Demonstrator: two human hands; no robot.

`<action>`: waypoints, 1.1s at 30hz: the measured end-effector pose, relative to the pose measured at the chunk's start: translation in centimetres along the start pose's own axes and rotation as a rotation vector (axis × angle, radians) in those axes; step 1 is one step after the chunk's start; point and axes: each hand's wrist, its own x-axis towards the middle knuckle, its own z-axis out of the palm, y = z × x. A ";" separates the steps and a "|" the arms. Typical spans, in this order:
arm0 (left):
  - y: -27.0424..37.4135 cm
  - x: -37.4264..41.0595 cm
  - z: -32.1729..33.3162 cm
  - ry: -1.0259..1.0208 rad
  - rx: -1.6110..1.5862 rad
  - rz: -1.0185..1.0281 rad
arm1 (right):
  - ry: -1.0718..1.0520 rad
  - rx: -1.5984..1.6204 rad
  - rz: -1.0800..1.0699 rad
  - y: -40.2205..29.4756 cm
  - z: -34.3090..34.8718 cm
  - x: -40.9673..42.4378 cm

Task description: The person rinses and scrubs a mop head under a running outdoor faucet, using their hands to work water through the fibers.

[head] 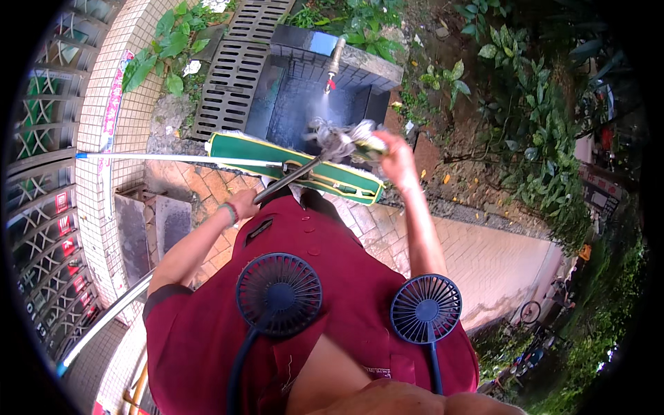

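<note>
My left hand (244, 204) grips the dark handle (280, 182) of a string mop, which slants up to the right. At its far end the wet grey mop strands (334, 139) are bunched below a running tap (332, 75) with a red lever. My right hand (397, 158) holds the right end of the strands, its fingers partly hidden behind them. Water sprays from the tap into a dark tiled basin (293, 98). A wide green flat mop (241, 148) with yellow trim lies across the basin's near side, under the handle. Its pale pole (171, 158) points left.
A slotted drain grating (228, 83) runs left of the basin. Farther left are a white-tiled wall (96, 104) and a metal lattice gate (46, 207). Leafy plants (539, 98) grow in soil at right. Brick paving (461, 254) lies underfoot. Two neck-fan heads (280, 295) hang at my chest.
</note>
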 end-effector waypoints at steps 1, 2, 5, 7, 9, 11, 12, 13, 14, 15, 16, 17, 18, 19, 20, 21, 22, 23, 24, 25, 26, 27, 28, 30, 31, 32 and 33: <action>0.7 -1.6 -1.6 -0.031 -0.086 -0.024 | -0.009 0.010 -0.002 -2.4 -2.8 1.4; 1.8 -3.4 -3.2 -0.064 -0.176 -0.045 | -0.011 -0.037 -0.064 -4.8 -5.7 2.4; 1.8 -7.5 -5.2 -0.085 -0.424 0.023 | -0.052 -0.114 -0.136 -14.1 -13.0 5.2; 2.0 -9.2 -6.1 -0.007 -0.418 0.175 | -0.016 -0.084 -0.270 -20.0 -15.6 7.1; 2.1 -9.9 -6.7 0.026 -0.488 0.223 | 0.036 -0.370 -0.551 -27.4 -15.9 9.7; 2.8 -9.4 -8.3 0.033 -0.552 0.312 | 0.039 -0.691 -0.616 -33.3 -14.1 13.1; 3.3 -8.9 -9.1 0.039 -0.567 0.333 | 0.146 -0.726 -0.845 -35.1 -12.0 15.2; 3.6 -8.1 -10.0 0.044 -0.579 0.356 | 0.256 -0.757 -1.074 -36.7 -10.0 16.7; 3.5 -7.1 -9.8 0.087 -0.597 0.320 | 0.253 -0.631 -1.103 -37.6 -7.1 18.1; 3.1 -5.5 -10.0 0.081 -0.588 0.331 | 0.266 -0.551 -1.071 -37.0 -5.2 18.5; 3.0 -4.0 -10.8 0.032 -0.611 0.280 | 0.289 -0.520 -1.007 -34.6 -3.0 19.6; 1.7 -1.1 -10.0 0.141 -0.515 0.378 | 0.314 -0.497 -0.935 -31.5 -0.9 20.6; 1.2 0.2 -11.0 0.182 -0.462 0.373 | 0.209 -0.364 -0.799 -28.6 0.3 20.1; 0.9 1.7 -12.2 0.222 -0.407 0.372 | 0.160 -0.316 -0.657 -25.2 1.1 19.4; 1.1 2.5 -14.5 0.117 -0.523 0.290 | 0.123 -0.274 -0.515 -21.3 1.8 18.3; 0.7 3.8 -15.7 0.087 -0.517 0.229 | 0.051 -0.294 -0.283 -16.8 2.6 16.6; -0.9 6.6 -15.4 0.193 -0.468 0.350 | 0.064 -0.223 -0.238 -11.1 4.0 14.6; -2.5 9.3 -14.8 0.296 -0.430 0.461 | 0.023 -0.047 -0.101 -8.6 5.2 11.9; -1.5 9.6 -17.2 0.022 -0.573 0.222 | 0.003 -0.003 0.072 -5.1 6.8 8.5; -2.5 11.5 -17.2 -0.048 -0.637 0.200 | -0.039 0.062 0.192 -1.8 8.9 5.5; -3.2 13.0 -17.3 -0.077 -0.688 0.191 | -0.075 0.031 0.251 0.6 10.6 2.2; -3.9 14.4 -17.3 -0.102 -0.739 0.181 | -0.130 -0.001 0.413 3.7 13.0 -0.7; -4.7 16.1 -17.0 -0.118 -0.780 0.185 | -0.099 0.061 0.488 5.1 14.8 -3.5; -5.8 18.0 -17.6 -0.204 -0.835 0.167 | -0.231 0.090 0.621 7.7 18.8 -8.6; -6.0 18.2 -18.5 -0.228 -0.814 0.157 | -0.284 0.145 0.678 8.8 20.7 -11.1; -6.4 18.4 -19.5 -0.226 -0.732 0.150 | -0.310 0.289 0.753 10.6 23.4 -14.4; -6.9 18.9 -20.6 -0.216 -0.652 0.150 | -0.332 0.430 0.817 11.8 25.1 -16.9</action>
